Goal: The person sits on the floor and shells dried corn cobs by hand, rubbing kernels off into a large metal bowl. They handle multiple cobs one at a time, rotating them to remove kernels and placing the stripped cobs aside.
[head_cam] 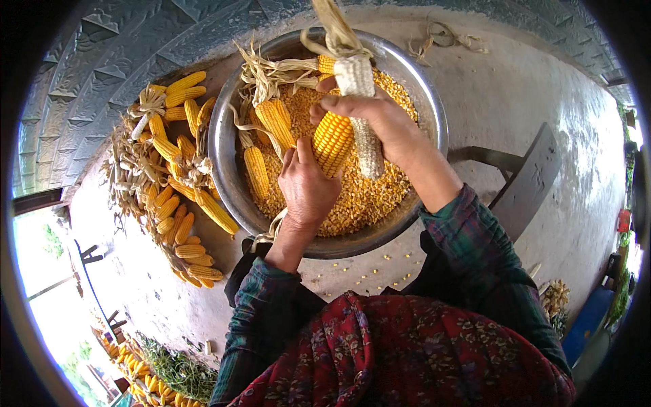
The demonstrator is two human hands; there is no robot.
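Observation:
My left hand point(310, 185) grips the lower end of a yellow ear of corn point(334, 142), its rows of kernels largely whole on the side I see. In my right hand point(389, 117) is a bare white corncob point(356, 75) with a dry husk point(339, 30) at its top end. The cob lies against the ear's right side, and my right thumb and fingers reach over the ear's upper end. Both hands are above a wide metal basin point(221, 168) holding loose corn kernels point(351, 213). Several husked ears point(274, 119) rest on the kernels at the basin's left.
A heap of corn ears point(175, 213) with dry husks lies on the floor left of the basin. A wooden bench point(529, 178) stands at the right. Scattered kernels point(363, 276) dot the concrete floor before me. Dry stalks or twine point(442, 38) lie at the upper right.

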